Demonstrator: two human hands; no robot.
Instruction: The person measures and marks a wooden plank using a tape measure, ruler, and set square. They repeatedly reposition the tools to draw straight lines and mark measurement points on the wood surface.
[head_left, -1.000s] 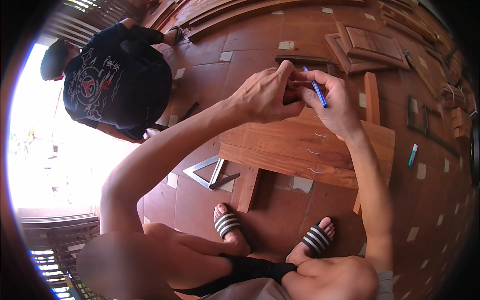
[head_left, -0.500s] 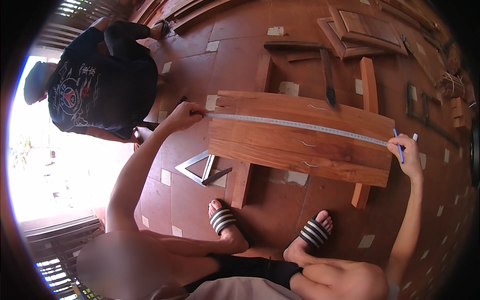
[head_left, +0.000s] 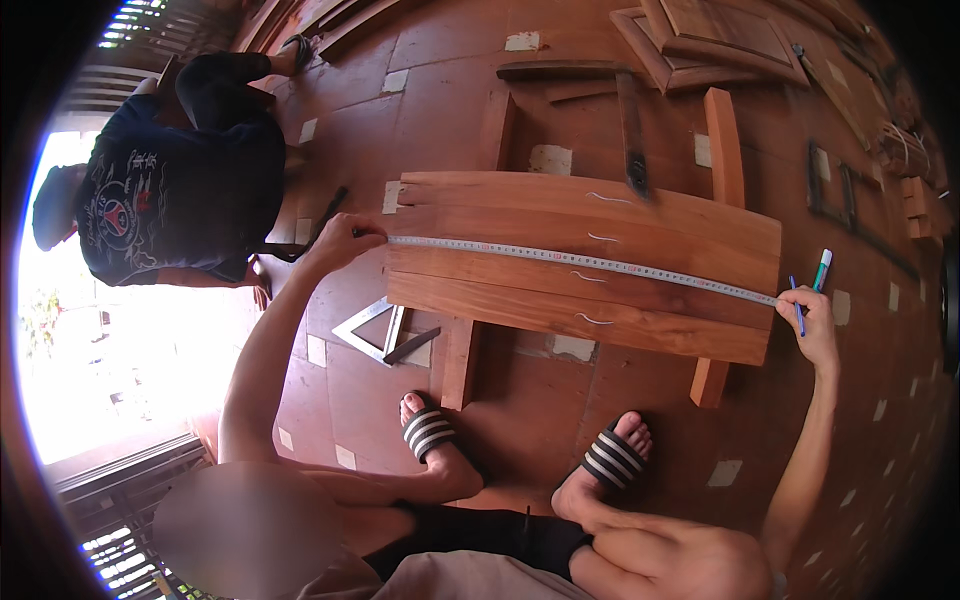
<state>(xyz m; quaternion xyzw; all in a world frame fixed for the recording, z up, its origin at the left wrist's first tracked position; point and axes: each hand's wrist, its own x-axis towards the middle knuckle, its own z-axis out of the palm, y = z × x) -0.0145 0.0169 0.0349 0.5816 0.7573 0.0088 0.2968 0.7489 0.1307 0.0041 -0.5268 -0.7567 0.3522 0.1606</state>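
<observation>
A white tape measure (head_left: 560,257) stretches lengthwise over a panel of reddish-brown boards (head_left: 640,320) in front of me. My left hand (head_left: 350,241) is closed on the tape at the panel's left end. At the right end, my right hand (head_left: 806,314) pinches the tape's other end. It also holds a blue pen (head_left: 797,292) and a white-and-green marker (head_left: 823,268) between its fingers. Short curved white marks (head_left: 590,277) run across the boards, above and below the tape. Whether the tape's case sits inside a hand is hidden.
The panel rests across two wooden bars (head_left: 458,365), (head_left: 710,383). A metal set square (head_left: 365,328) lies on the tiled floor near my left foot. Dark wooden angle pieces (head_left: 632,130) lie beyond, with framed panels (head_left: 690,50) farther back. Another person (head_left: 185,190) squats at the left.
Both my hands have brought the tape nearer to me across the panel, uncovering another white mark. My view has shifted slightly, and the other person's arm has moved.
</observation>
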